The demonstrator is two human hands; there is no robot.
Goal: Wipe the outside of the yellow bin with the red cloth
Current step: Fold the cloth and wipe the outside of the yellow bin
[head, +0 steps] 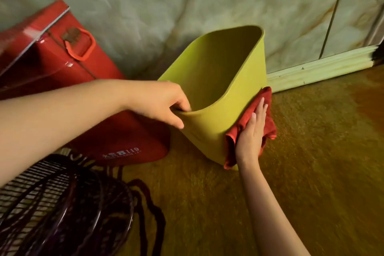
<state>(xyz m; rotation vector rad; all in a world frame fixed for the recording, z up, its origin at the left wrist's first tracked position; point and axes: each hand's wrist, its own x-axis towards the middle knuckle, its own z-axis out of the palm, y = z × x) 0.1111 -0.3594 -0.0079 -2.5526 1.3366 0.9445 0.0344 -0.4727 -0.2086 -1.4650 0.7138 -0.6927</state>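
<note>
A yellow bin (pixel 209 127) stands on the floor near the wall, tilted toward me with its empty inside showing. My left hand (pixel 166 104) grips the bin's near left rim, fingers hooked inside and thumb outside. A red cloth (pixel 264 102) lies bunched against the bin's right outer wall. My right hand (pixel 250 135) lies flat on the cloth with fingers stretched out, pressing it to the bin. The cloth's lower end (pixel 229 158) hangs near the bin's base.
A red box (pixel 62 62) with a red handle and white print sits just left of the bin. A dark wire fan guard (pixel 62 203) with cords lies at the lower left. A marbled wall and white skirting board (pixel 322 66) run behind. Brown floor stretches right.
</note>
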